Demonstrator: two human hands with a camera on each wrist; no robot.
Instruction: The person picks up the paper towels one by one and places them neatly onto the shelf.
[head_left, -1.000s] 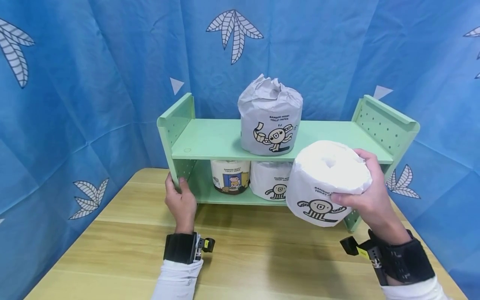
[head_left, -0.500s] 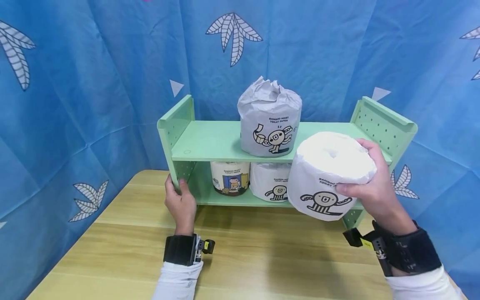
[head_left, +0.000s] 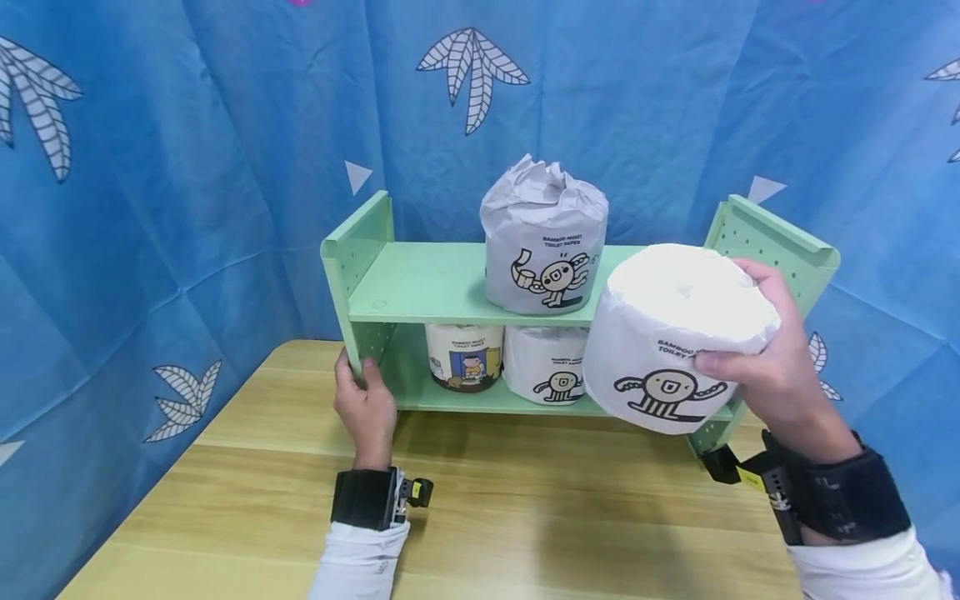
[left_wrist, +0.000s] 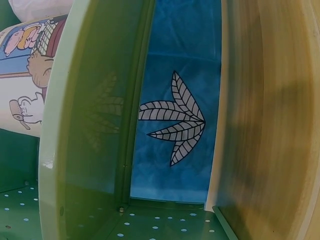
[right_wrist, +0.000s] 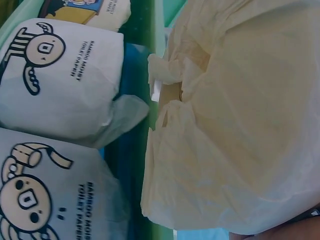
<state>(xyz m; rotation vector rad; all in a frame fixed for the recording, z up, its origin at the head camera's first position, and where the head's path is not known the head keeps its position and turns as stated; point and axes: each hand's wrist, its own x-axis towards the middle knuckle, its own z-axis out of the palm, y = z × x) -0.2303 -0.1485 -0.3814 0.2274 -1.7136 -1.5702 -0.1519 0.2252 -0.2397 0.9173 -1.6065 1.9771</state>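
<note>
My right hand (head_left: 780, 375) has its fingers (head_left: 757, 275) curled over the far top edge of a wrapped toilet roll (head_left: 667, 350), thumb pressed on the near side, so the held roll hangs in the air, tilted toward me, in front of the right end of the green shelf (head_left: 420, 287) and level with its upper board. It hides that end of both boards, and I cannot tell whether it touches the shelf. From my right wrist the roll's crumpled wrapper (right_wrist: 235, 125) fills most of the picture, and my own fingers are out of sight there. My left hand (head_left: 365, 404) grips the shelf's left side panel low down, thumb on the outer face and fingers round the front edge; the wrist camera there shows only the panel (left_wrist: 85, 125) close up, blurred, with no fingers visible. On the upper board stands a second wrapped roll (head_left: 543, 237), upright, near the middle. Below it are two more: a roll with a coloured picture (head_left: 465, 354) and a white roll (head_left: 547, 367) just beside it, its right side covered by the one I hold. The shelf sits on the wooden worktop (head_left: 487, 517), with a blue leaf-printed cloth (head_left: 187, 167) behind.
</note>
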